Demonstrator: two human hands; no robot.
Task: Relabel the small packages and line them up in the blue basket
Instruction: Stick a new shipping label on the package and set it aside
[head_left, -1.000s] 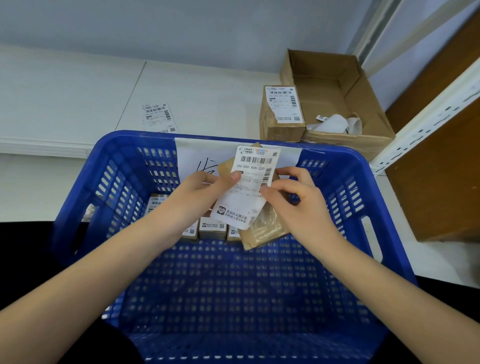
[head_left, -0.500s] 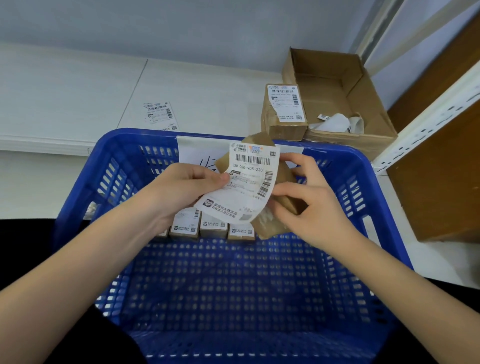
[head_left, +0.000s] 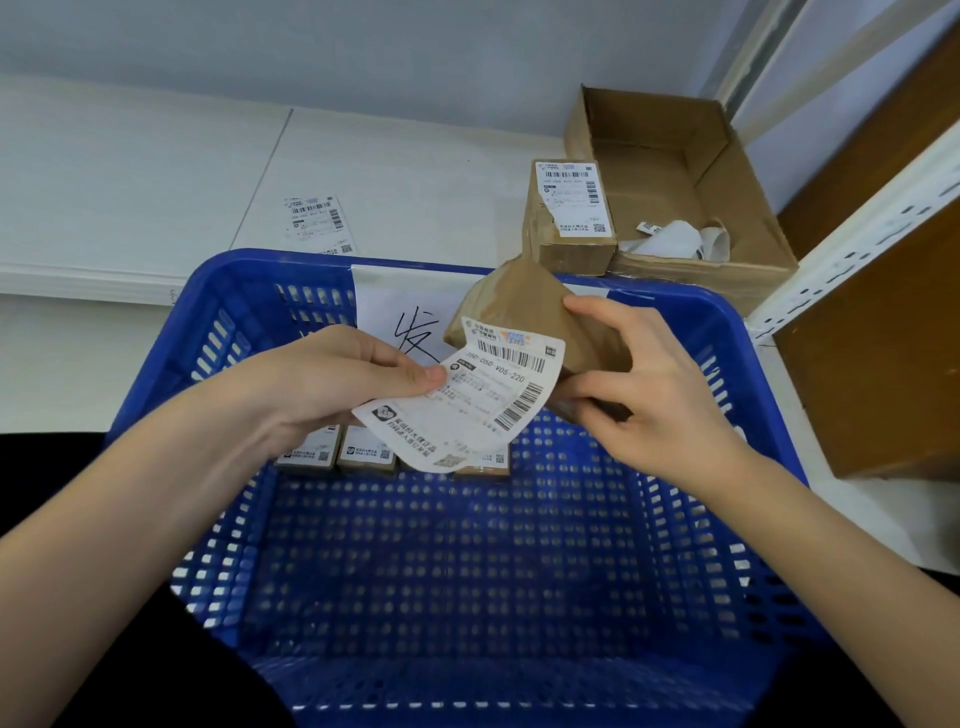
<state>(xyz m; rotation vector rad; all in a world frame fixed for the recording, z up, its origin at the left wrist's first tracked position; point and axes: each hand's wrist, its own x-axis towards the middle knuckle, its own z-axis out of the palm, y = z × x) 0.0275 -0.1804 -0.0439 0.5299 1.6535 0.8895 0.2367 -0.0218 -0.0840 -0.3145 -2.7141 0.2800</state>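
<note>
White shelf boards (head_left: 145, 171) ran under a pale blue-grey wall, and on them, close to the viewer, sat the blue basket (head_left: 769, 415), its walls and floor pierced with slots. A white paper sign (head_left: 400, 306) with a handwritten character hung inside the basket's far wall. Along the foot of that wall stood a row of small packages (head_left: 363, 457), side by side and touching, each showing a white label on its upper face; the row's right end was partly hidden behind a loose label.

Above the basket the right hand (head_left: 654, 395) held a brown taped package (head_left: 524, 306), fingers curled over its top edge and thumb against its near side. The left hand (head_left: 332, 384) pinched a white shipping label (head_left: 467, 400) at its left edge between thumb and forefinger; the label curved away from the package, its upper right part lying against the brown face, the lower part hanging free over the row.

Beyond the basket's far rim stood a labelled brown package (head_left: 571, 218), just beside an open cardboard box (head_left: 727, 171) holding crumpled white backing paper (head_left: 670, 239). A spare label (head_left: 317, 223) lay flat on the shelf to the left. A white slotted rack upright (head_left: 857, 234) and brown panels (head_left: 883, 338) stood at right.
</note>
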